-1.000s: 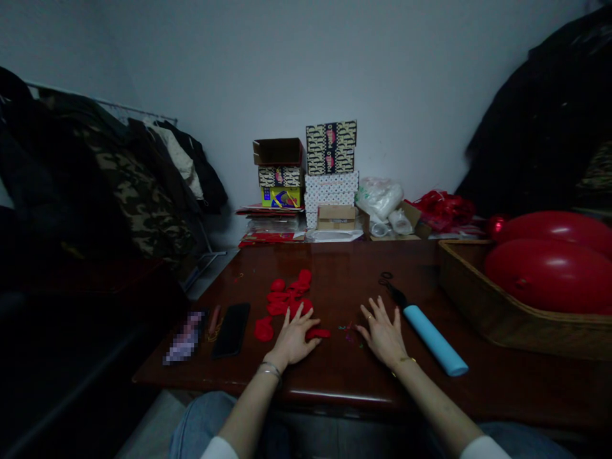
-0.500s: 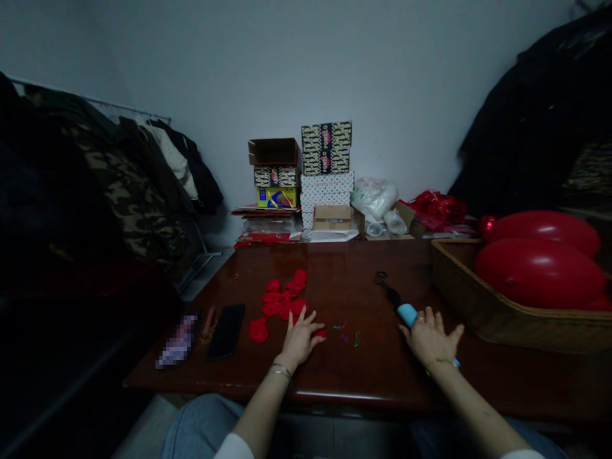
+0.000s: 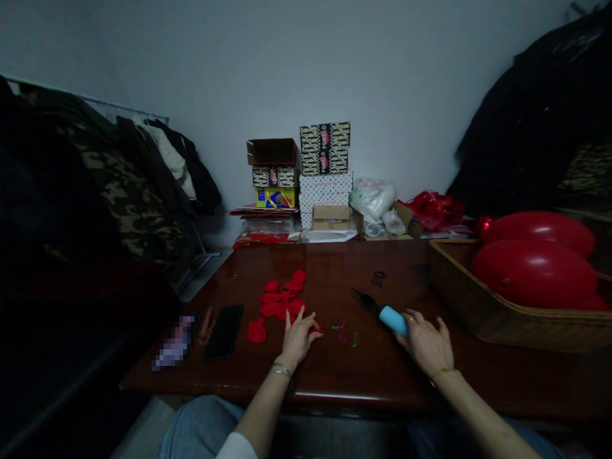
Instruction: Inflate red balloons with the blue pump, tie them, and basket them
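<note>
My right hand [image 3: 427, 343] is closed around a light blue balloon pump [image 3: 393, 319] and has its black nozzle end lifted, pointing up-left over the dark wooden table [image 3: 363, 376]. My left hand [image 3: 297, 338] lies flat with fingers spread on a flat red balloon [image 3: 314, 331] at the near edge of a scatter of uninflated red balloons [image 3: 280, 298]. A few small coloured bits [image 3: 345, 333] lie between my hands.
A wicker basket [image 3: 482, 312] with inflated red balloons [image 3: 533, 273] fills the right side. A black phone [image 3: 223, 331] and a pinkish pen [image 3: 206, 322] lie at the left. Boxes [image 3: 324, 167], bags and red packaging line the far edge. Small black rings [image 3: 377, 278] lie mid-table. Coats hang left and right.
My right hand moved right onto the blue pump, closed on it and swung it so the nozzle points up-left, leaving the black rings on the table. My left hand stayed put.
</note>
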Available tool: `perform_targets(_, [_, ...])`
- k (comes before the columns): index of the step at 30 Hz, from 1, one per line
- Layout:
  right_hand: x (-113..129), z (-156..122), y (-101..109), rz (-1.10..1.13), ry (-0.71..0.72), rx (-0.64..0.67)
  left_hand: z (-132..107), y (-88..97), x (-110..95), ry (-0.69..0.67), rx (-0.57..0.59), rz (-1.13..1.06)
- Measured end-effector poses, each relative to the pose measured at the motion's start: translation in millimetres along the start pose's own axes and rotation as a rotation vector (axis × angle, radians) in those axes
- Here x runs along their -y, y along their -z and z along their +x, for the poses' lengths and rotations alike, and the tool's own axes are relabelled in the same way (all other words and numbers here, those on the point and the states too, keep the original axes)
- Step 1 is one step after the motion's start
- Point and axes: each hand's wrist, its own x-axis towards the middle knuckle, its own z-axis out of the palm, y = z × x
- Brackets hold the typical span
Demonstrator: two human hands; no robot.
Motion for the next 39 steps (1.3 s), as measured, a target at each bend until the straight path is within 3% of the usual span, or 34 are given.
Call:
perform_targets(4, [8.7, -2.9, 15.2, 0.148, 0.275, -0.001, -0.8, 0.8, 6.9, 0.063, -0.060, -0.069])
perform_targets(9, [15.6, -4.4, 26.5, 0.212, 0.400, 0.022, -0.7, 4.6, 11.2, 0.096, -0.093, -0.079])
perform_targets(18, [23.1, -2.2, 36.1, 0.232, 0.446, 0.034, -1.2, 8.1, 10.3, 0.058, -0.087, -0.094])
perform_targets(27, [32.8, 2.1, 39.2, 0.258, 0.490, 0.096, -3.9, 6.2, 3.0, -0.090, 0.015, -0.097])
perform_targets(39, [41.5, -5.5, 39.8, 0.324, 0.468, 0.174, -0.3, 19.5, -2.4, -0.140, 0.102, -0.180])
